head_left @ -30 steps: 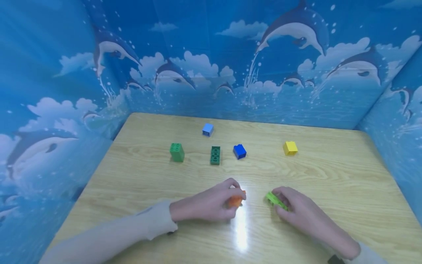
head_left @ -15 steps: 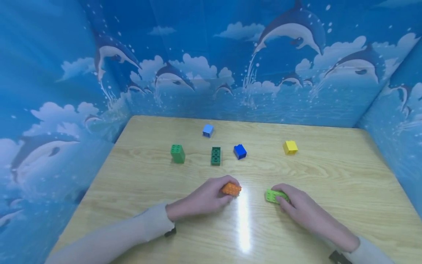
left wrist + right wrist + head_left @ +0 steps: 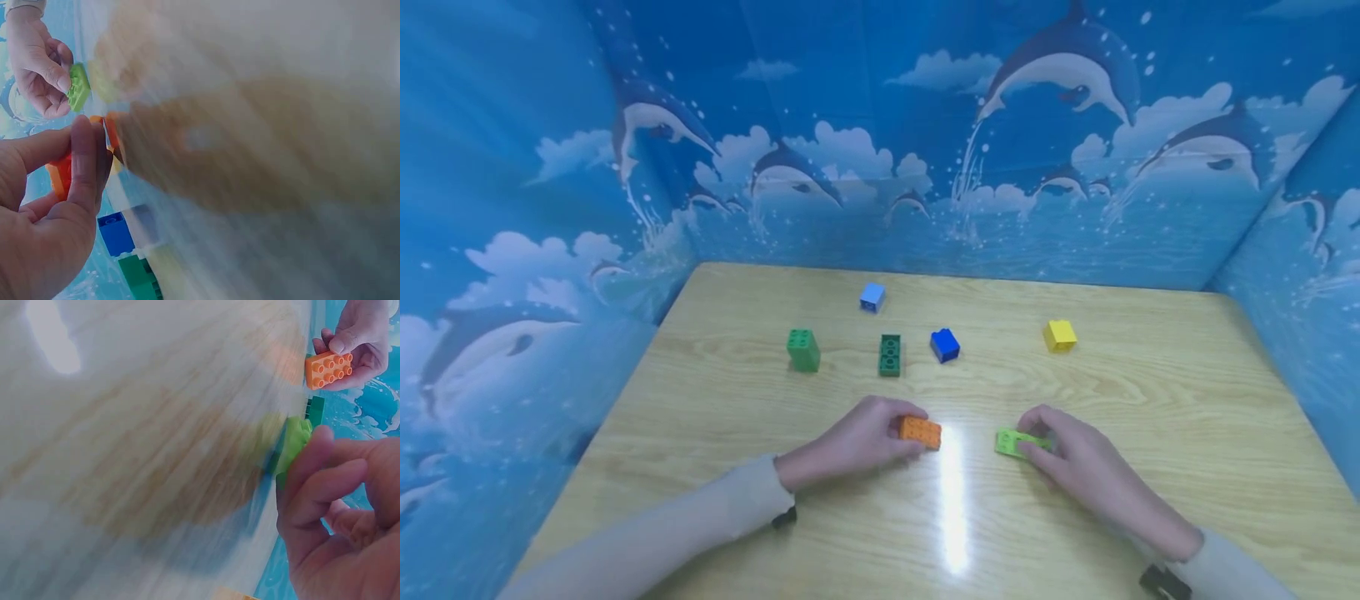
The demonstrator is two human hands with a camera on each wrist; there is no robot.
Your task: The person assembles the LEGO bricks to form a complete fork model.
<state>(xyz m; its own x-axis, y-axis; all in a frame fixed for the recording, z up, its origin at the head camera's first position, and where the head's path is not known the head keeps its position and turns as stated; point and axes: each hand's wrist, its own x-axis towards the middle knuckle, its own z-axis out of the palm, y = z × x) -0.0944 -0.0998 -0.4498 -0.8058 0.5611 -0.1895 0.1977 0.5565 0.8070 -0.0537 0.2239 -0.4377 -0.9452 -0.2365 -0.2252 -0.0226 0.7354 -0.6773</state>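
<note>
In the head view my left hand (image 3: 868, 437) pinches an orange toy brick (image 3: 921, 432) between thumb and fingers, its studs showing in the right wrist view. To the right, my right hand (image 3: 1078, 454) grips a light green toy brick (image 3: 1009, 442) by one end, while the other end points left toward the orange one. A gap of bare table separates the two bricks. The left wrist view shows the left fingers (image 3: 82, 162) covering much of the orange brick. In the right wrist view, curled fingers hide part of the light green brick (image 3: 294, 442).
Beyond the hands on the wooden table (image 3: 1150, 392) stand a tall green brick (image 3: 804, 351), a dark green brick (image 3: 890, 356) with its hollow side up, a dark blue brick (image 3: 945, 345), a light blue brick (image 3: 872, 297) and a yellow brick (image 3: 1060, 336). A dolphin-print curtain (image 3: 865, 192) surrounds the table.
The left hand has drawn back to the left and turned the orange brick so its studs show. My right hand has shifted slightly left and up, with the light green brick turned flatter.
</note>
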